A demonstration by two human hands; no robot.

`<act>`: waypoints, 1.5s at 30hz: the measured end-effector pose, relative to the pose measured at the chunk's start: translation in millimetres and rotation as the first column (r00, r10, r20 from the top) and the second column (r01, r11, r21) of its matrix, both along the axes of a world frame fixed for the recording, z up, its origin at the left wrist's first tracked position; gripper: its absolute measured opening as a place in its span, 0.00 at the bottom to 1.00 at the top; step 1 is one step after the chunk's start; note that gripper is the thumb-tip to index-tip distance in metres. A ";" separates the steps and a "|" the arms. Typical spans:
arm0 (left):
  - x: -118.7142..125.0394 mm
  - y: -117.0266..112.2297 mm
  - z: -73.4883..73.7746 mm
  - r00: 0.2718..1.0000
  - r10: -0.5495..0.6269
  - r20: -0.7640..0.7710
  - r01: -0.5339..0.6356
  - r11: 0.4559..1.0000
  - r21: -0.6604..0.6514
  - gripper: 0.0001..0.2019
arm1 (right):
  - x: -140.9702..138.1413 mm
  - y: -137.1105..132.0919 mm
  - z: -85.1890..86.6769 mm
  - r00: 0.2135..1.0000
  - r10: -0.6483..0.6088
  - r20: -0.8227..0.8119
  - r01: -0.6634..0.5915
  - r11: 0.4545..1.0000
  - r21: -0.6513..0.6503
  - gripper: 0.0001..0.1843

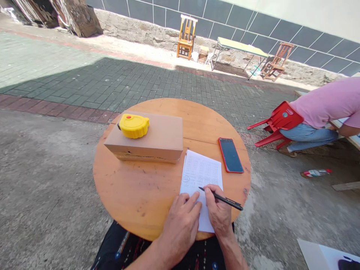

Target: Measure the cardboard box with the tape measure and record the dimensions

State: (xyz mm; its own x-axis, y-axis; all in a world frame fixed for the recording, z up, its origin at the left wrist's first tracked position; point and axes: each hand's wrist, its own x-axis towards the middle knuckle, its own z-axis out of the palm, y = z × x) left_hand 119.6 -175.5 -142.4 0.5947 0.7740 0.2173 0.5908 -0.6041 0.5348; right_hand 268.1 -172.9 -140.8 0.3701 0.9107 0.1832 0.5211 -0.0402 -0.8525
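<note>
A black pen (pixel 229 201) is gripped in my right hand (pixel 218 210), its tip over the paper. Under both hands lies a white sheet of paper (pixel 206 170) with rows of handwriting on its upper part. My left hand (pixel 184 213) rests flat on the sheet's left edge, fingers stretched out and holding nothing. Beyond it stands a closed cardboard box (pixel 165 135), with a yellow tape measure (pixel 134 126) on top. To the right of the paper lies a phone (pixel 231 155) with a red edge, its screen dark.
The round wooden table (pixel 140 198) stands on concrete. At right, a person in a pink shirt (pixel 326 101) sits on a red plastic chair (pixel 282 116), near a bottle (pixel 316 173) on the ground. Wooden chairs (pixel 186 37) and a folding table (pixel 242 46) line the wall.
</note>
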 end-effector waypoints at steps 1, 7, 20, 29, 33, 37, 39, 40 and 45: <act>0.1 0.1 0.0 1.000 -0.002 0.000 0.002 1.000 0.002 0.14 | -0.1 0.0 -0.2 1.000 0.003 0.004 -0.003 1.000 0.004 0.12; 0.6 0.5 -0.8 1.000 0.006 0.010 -0.006 1.000 -0.011 0.13 | -0.5 0.0 -2.9 0.999 0.021 0.041 -0.022 1.000 0.017 0.12; 1.0 -0.1 -2.4 0.999 0.016 0.041 -0.015 0.999 -0.046 0.13 | -0.8 1.0 0.2 0.997 0.028 0.068 -0.028 1.000 -0.005 0.12; 0.8 0.5 -1.5 0.999 0.012 0.053 -0.009 0.998 -0.060 0.13 | -0.8 1.9 -0.9 0.995 0.043 0.089 -0.044 0.999 0.013 0.11; 0.9 0.9 -1.1 0.999 0.014 0.052 -0.012 0.999 -0.052 0.13 | -0.6 1.3 -0.5 0.995 0.047 0.093 -0.049 0.999 0.013 0.11; 1.4 1.3 -1.2 0.999 0.014 0.049 -0.012 0.999 -0.051 0.13 | -0.1 0.6 -0.3 0.995 0.051 0.085 -0.052 0.999 0.004 0.11; 1.5 1.4 -1.1 0.999 0.013 0.049 -0.010 0.999 -0.051 0.13 | 0.2 0.5 -0.4 0.996 0.053 0.078 -0.054 0.999 0.000 0.11; 1.4 1.5 -0.9 0.999 0.013 0.050 -0.010 0.999 -0.050 0.13 | 0.4 0.4 -0.4 0.995 0.056 0.077 -0.056 0.998 0.000 0.11; 0.4 1.7 -0.7 0.999 0.007 0.048 -0.005 0.999 -0.044 0.14 | 0.9 0.1 -0.8 0.995 0.062 0.073 -0.063 0.998 0.007 0.12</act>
